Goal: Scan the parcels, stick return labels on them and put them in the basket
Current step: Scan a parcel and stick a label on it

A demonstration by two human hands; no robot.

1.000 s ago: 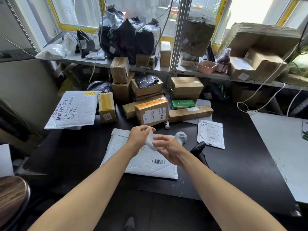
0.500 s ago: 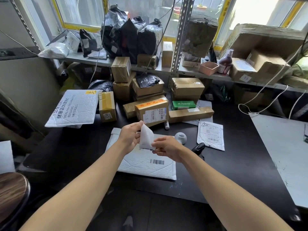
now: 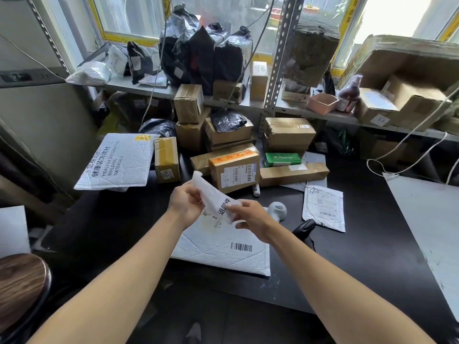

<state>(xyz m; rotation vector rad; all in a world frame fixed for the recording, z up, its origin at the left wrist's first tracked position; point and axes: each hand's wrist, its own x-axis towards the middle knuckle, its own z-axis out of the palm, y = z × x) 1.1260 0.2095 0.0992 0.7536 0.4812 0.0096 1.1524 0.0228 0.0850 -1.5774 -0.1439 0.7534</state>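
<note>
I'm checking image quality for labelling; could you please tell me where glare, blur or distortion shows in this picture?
Head view: the window at top right is blown out white; shelf posts bow from wide-angle distortion; the return label looks slightly motion-blurred, though its print reads.

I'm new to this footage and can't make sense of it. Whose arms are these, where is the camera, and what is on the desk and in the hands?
The camera sits on a person's head, looking down at their own bare arms. The left hand and right hand together pinch a white return label with printed characters. Below it on the black desk lies a white padded envelope with a barcode. Behind are cardboard boxes, and a black scanner lies to the right.
</note>
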